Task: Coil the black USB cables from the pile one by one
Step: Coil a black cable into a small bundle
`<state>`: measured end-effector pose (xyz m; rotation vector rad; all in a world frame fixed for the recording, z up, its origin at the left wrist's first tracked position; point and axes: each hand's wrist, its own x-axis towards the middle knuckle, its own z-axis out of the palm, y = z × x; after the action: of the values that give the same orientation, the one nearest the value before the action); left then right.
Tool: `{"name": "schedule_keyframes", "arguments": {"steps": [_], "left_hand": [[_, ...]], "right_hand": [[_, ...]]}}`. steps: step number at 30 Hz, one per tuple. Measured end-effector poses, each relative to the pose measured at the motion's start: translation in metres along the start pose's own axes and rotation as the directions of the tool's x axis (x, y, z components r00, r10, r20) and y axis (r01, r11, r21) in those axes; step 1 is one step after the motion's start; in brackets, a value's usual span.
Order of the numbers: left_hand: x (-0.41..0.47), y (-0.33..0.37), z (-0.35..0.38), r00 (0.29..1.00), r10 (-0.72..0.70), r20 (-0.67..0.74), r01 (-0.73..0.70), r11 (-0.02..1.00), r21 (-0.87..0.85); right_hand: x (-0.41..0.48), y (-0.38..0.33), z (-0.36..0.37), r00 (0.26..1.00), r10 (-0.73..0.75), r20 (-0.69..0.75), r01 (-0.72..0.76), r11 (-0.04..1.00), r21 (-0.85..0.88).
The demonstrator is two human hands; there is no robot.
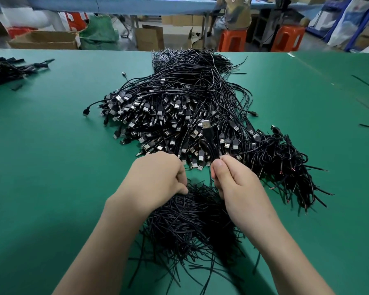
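Observation:
A big pile of black USB cables [179,107] lies in the middle of the green table [51,145], plugs facing me. My right hand [232,179] pinches one black cable [209,139] between thumb and fingers; its silver plug stands up above the pile. My left hand [158,175] is curled just left of it, fingers tucked down over a heap of short black ties [190,222] beneath both wrists. Whether the left fingers hold a tie or the cable is hidden.
Coiled cables [281,162] with bare wire ends lie to the right of my hands. Another black bundle [6,70] sits at the far left. Beyond the table's far edge are cardboard boxes [45,40], orange stools [232,40] and a seated person [234,13].

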<state>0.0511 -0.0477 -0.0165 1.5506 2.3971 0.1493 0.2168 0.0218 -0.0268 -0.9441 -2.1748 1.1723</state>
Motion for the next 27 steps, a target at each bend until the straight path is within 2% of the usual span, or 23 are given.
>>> {"name": "schedule_keyframes", "arguments": {"steps": [6,16,21,27], "left_hand": [[0.001,0.004,0.002,1.000,0.016,0.024,-0.016,0.999,0.028],[0.000,0.001,0.005,0.999,0.043,-0.021,-0.042,0.998,0.049],[0.000,0.000,0.001,0.999,0.038,-0.022,-0.039,0.998,-0.041],[-0.001,-0.003,-0.005,0.993,0.009,-0.120,-0.030,0.985,-0.172]], "right_hand": [[0.000,0.002,0.004,1.000,0.026,-0.001,-0.026,1.000,-0.006],[-0.001,0.007,0.006,0.999,0.030,-0.036,-0.031,0.999,-0.018],[-0.001,0.009,0.006,0.998,0.041,-0.045,-0.041,0.999,-0.005],[-0.001,0.010,0.004,0.998,0.030,-0.061,-0.029,0.999,0.019]]}}
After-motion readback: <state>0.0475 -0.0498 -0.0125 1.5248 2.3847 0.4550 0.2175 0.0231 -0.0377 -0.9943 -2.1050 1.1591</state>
